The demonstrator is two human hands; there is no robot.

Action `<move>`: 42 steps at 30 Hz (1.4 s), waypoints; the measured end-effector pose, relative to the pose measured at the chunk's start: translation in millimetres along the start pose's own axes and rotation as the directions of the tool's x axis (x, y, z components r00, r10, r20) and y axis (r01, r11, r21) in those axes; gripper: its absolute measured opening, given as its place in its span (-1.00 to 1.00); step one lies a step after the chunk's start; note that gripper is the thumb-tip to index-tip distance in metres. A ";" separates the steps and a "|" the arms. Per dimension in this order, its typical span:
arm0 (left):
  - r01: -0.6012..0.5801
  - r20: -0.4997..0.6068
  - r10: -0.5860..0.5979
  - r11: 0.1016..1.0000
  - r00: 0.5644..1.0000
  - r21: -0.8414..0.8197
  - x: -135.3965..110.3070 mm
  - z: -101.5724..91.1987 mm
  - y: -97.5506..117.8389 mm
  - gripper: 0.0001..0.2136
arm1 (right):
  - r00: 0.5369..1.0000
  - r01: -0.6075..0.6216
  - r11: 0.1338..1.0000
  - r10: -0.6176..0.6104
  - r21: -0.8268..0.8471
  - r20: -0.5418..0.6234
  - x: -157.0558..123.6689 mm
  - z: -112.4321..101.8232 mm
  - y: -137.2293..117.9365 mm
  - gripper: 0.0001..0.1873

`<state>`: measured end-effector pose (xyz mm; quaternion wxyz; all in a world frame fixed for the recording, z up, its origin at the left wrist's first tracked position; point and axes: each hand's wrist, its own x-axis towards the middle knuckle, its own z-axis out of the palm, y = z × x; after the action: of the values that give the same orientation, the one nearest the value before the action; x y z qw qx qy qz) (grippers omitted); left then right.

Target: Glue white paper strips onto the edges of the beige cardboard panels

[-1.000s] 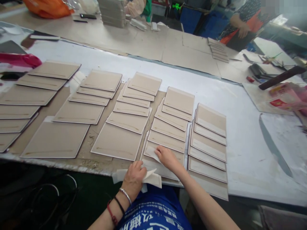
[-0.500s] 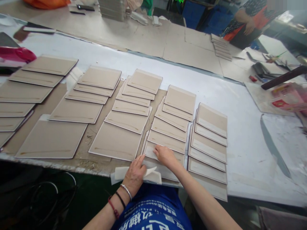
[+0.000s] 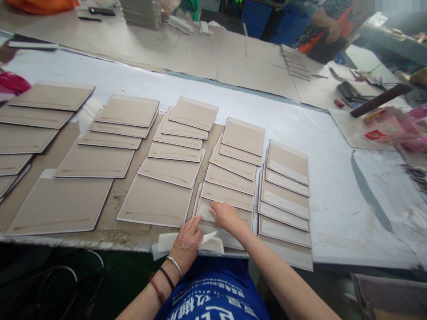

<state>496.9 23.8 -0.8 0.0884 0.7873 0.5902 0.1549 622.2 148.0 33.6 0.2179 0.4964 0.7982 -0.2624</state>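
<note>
Overlapping rows of beige cardboard panels (image 3: 230, 178) with white edges lie on the white table (image 3: 333, 204). My right hand (image 3: 224, 214) presses, fingers curled, on a white paper strip (image 3: 206, 213) at the near panel of the middle row. My left hand (image 3: 187, 242) rests with fingers stretched over a small pile of white paper strips (image 3: 213, 243) at the table's front edge. A silver bangle and cords ring my left wrist.
Larger panels (image 3: 60, 206) fan out to the left. A further row (image 3: 287, 195) lies right of my hands. Another person's hand (image 3: 332, 32) shows at the far right behind the back bench. A stack of boards (image 3: 140, 12) and tools (image 3: 353, 91) sit farther off.
My left hand's fingers have stretched forward over the paper strips. My right hand stays on the strip. The view has shifted slightly right and down.
</note>
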 end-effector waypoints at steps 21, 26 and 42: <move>0.025 0.161 -0.036 0.997 0.986 0.068 5.9 2.5 -2.4 -0.67 | 0.999 -0.012 0.999 0.014 0.038 -0.044 1.2 2.9 -2.9 -0.74; 0.027 0.189 -0.051 0.992 0.981 0.127 9.7 0.6 1.7 -0.69 | 0.994 -0.064 0.996 0.069 0.059 -0.083 -11.7 2.3 -1.4 -0.67; -0.051 0.182 0.026 0.990 0.983 0.134 9.4 0.1 -1.7 -0.71 | 0.918 -0.335 0.908 0.374 0.253 -0.128 -67.1 21.6 84.1 -0.72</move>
<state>497.8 33.2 -0.2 0.0837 0.8135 0.5739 0.0439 728.0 119.7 40.8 0.1335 0.6761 0.6752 -0.2631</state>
